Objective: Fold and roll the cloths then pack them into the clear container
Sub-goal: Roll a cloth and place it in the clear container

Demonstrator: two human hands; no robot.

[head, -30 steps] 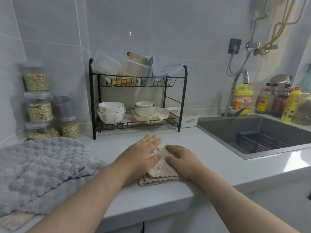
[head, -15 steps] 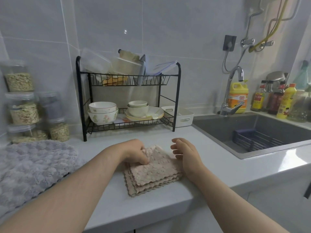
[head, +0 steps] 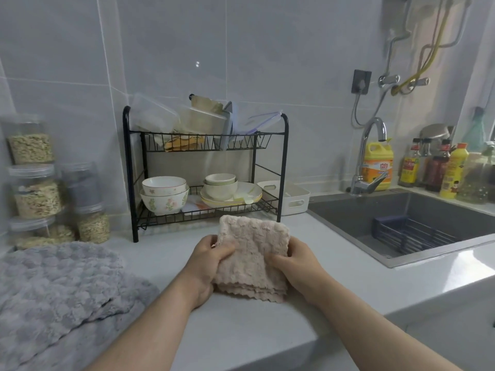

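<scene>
Above the counter (head: 166, 253) in front of the dish rack (head: 206, 170), the left hand (head: 206, 266) and right hand (head: 300, 266) grip opposite sides of the folded beige cloth (head: 251, 253).

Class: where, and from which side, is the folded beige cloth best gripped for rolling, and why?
Take the beige cloth by its side edges, left hand from the left, right hand from the right. It is a floppy folded stack, scalloped edges nearest the person; side grips should hold the layers together.
</scene>
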